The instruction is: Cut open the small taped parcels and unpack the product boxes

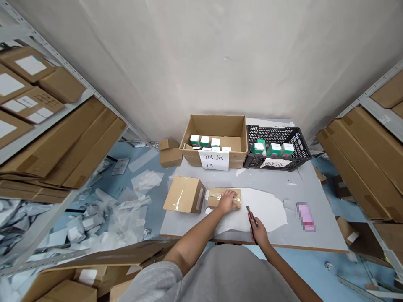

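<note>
A small flat cardboard box (215, 197) sealed with shiny tape lies on a white sheet (267, 209) on the table. My left hand (228, 201) rests over the right end of this box, with its fingers curled onto the top and far edge. To the right, my right hand (259, 230) is closed around a red and black utility knife (251, 218), its tip pointing up and away from me, apart from the box. Left of the small box stands a larger taped cardboard box (182, 194).
At the table's (327, 235) back stand an open carton (217, 121) and a black plastic crate (277, 130), both holding green-and-white small boxes. A pixelated pink item (306, 217) lies at right. Shelves with cartons flank both sides; paper scraps (103, 226) litter the left floor.
</note>
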Demonstrator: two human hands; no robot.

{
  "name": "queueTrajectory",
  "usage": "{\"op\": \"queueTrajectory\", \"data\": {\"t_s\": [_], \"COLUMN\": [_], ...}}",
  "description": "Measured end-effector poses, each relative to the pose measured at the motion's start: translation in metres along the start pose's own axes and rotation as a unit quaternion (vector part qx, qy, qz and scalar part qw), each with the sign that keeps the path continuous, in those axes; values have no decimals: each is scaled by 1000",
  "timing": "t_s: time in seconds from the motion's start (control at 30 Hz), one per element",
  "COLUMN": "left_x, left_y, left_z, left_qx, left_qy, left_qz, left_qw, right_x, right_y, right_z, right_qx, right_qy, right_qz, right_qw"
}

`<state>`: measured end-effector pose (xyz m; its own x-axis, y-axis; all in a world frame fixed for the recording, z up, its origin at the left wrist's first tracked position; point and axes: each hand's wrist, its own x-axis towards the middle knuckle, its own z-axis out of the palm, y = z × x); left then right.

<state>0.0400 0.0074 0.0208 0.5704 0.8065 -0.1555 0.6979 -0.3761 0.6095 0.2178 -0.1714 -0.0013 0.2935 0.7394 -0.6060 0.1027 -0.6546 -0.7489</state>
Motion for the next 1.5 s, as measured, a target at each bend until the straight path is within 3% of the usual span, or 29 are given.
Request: {"op": "queueTrajectory", "data": {"t_s": [0.1,0.3,0.47,0.63,0.7,0.77,0.83,0.93,1.0,1.1,1.23,1.37,1.5], "left_x": [-18,-49,-70,-91,-94,-93,-90,-84,-79,-72,-63,-58,-56], "left_y": [-15,-47,-51,-47,-47,-47,-48,-52,-56,-64,-74,-75,-65], "left_z": [-18,-36,-28,-28,-33,-39,-43,-46,-45,-44,-44,-42,-32], "left_qx": [98,178,169,89,61,34,6,-28,-39,-42,-26,2,31], "left_qy": [-11,19,63,102,105,90,71,59,54,40,11,-25,7], "left_qz": [36,-18,-10,-67,-102,-122,-128,-118,-98,-70,-69,-84,-149], "left_qw": [994,984,984,989,987,988,989,991,993,996,997,996,988], "right_x": [12,70,111,123,117,105,90,71,66,70,76,75,73], "right_y": [3,-5,5,1,-11,-28,-48,-81,-100,-116,-113,-104,-108], "right_z": [-12,-13,-5,2,4,6,11,25,35,48,57,62,63], "right_qx": [14,-118,-260,-278,-261,-235,-215,-222,-259,-327,-396,-436,-457], "right_qy": [27,51,111,119,158,195,172,-7,-73,-89,-83,-72,-63], "right_qz": [-11,-18,-19,0,-46,-149,-261,-340,-362,-328,-287,-246,-250], "right_qw": [999,992,959,953,951,940,925,914,893,882,868,863,851]}}
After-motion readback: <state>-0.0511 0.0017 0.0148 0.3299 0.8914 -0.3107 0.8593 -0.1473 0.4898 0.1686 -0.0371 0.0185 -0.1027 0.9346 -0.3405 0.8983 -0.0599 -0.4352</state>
